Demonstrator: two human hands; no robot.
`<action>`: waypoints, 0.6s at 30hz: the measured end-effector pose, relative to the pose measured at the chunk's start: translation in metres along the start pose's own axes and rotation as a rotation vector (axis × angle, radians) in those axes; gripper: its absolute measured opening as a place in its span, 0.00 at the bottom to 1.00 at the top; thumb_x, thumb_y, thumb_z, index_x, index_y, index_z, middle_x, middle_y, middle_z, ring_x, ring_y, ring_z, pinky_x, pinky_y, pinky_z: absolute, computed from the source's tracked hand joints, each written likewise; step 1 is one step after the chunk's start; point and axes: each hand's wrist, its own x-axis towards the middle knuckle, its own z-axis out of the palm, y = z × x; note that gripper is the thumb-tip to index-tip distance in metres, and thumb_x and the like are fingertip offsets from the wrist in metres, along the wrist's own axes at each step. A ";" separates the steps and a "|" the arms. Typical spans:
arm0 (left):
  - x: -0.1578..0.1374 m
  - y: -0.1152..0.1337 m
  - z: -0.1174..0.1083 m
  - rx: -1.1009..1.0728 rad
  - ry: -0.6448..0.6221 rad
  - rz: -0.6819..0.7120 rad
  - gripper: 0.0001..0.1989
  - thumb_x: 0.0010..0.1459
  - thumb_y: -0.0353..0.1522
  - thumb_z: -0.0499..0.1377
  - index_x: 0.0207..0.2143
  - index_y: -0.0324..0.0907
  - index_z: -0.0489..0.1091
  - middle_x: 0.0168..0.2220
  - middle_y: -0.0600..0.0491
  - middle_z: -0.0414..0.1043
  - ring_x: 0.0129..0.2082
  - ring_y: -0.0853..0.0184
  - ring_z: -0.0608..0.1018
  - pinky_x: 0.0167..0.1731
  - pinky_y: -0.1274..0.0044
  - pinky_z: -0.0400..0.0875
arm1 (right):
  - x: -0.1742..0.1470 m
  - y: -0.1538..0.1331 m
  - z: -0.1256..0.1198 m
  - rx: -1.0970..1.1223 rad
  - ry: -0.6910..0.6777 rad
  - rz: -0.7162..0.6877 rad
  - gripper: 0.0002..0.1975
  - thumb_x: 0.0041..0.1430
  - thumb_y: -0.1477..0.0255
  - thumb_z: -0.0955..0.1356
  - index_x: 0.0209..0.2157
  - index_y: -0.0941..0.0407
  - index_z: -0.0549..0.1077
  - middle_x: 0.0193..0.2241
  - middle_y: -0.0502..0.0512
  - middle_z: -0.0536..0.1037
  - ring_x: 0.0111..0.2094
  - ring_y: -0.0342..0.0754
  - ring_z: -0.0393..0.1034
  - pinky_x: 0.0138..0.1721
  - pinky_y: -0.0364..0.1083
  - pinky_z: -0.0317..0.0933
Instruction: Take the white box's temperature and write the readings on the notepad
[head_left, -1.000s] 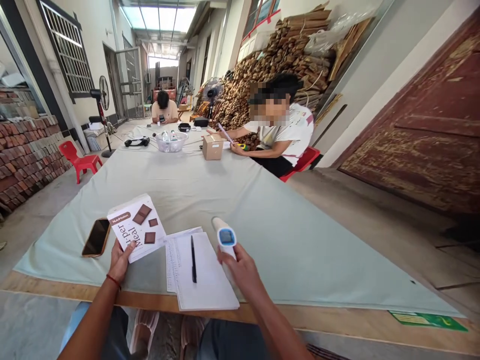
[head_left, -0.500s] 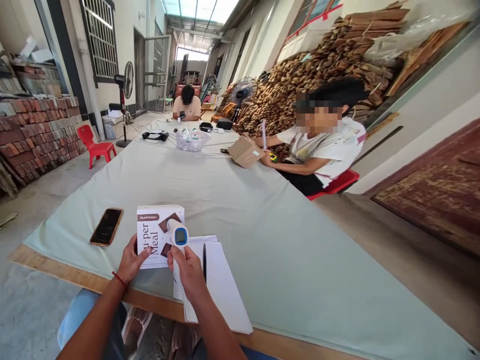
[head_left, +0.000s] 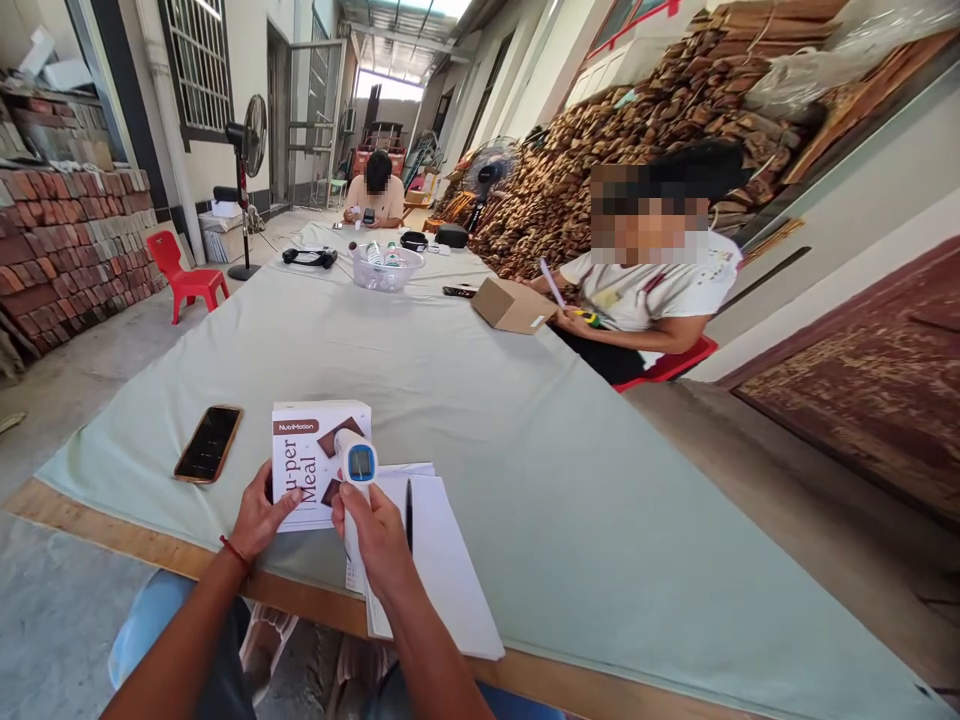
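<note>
My left hand [head_left: 260, 512] grips the lower left side of a white box [head_left: 300, 468] printed "NutriMotion", its thumb across the front. In my right hand [head_left: 379, 530] is a white infrared thermometer [head_left: 361, 461] with a blue-rimmed screen, my fingers wrapped round its handle. The thermometer's head overlaps the right part of the box from my view; whether they touch, I cannot tell. Beneath my right forearm lie white paper sheets [head_left: 450, 580], with a black pen [head_left: 409, 515] on them. Left of the box, a phone [head_left: 208, 444] rests on the cloth.
A pale green cloth [head_left: 600, 520] covers the table. Farther back are a clear plastic basket [head_left: 386, 274] with bottles and a black headset [head_left: 309, 258]. At the right, a seated person [head_left: 652, 290] handles a cardboard box [head_left: 511, 305]. Another person [head_left: 373, 195] sits at the far end.
The person at the right has lowered the cardboard box and tilted the white strip. My hands keep the same hold on the box and thermometer; the view has shifted slightly.
</note>
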 end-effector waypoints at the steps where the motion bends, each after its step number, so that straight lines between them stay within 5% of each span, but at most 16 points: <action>1: 0.000 0.000 0.000 0.003 0.000 0.002 0.32 0.46 0.49 0.65 0.48 0.38 0.69 0.41 0.45 0.78 0.42 0.54 0.78 0.42 0.67 0.73 | 0.000 0.000 0.000 -0.006 0.003 -0.002 0.21 0.52 0.51 0.68 0.29 0.56 0.71 0.19 0.47 0.69 0.20 0.42 0.61 0.22 0.43 0.56; 18: -0.001 0.002 0.000 -0.042 -0.005 -0.031 0.34 0.45 0.48 0.66 0.49 0.37 0.68 0.42 0.45 0.78 0.42 0.54 0.78 0.41 0.67 0.74 | -0.001 0.000 -0.001 -0.034 -0.023 -0.048 0.18 0.56 0.53 0.67 0.26 0.54 0.67 0.18 0.46 0.67 0.22 0.43 0.60 0.26 0.44 0.55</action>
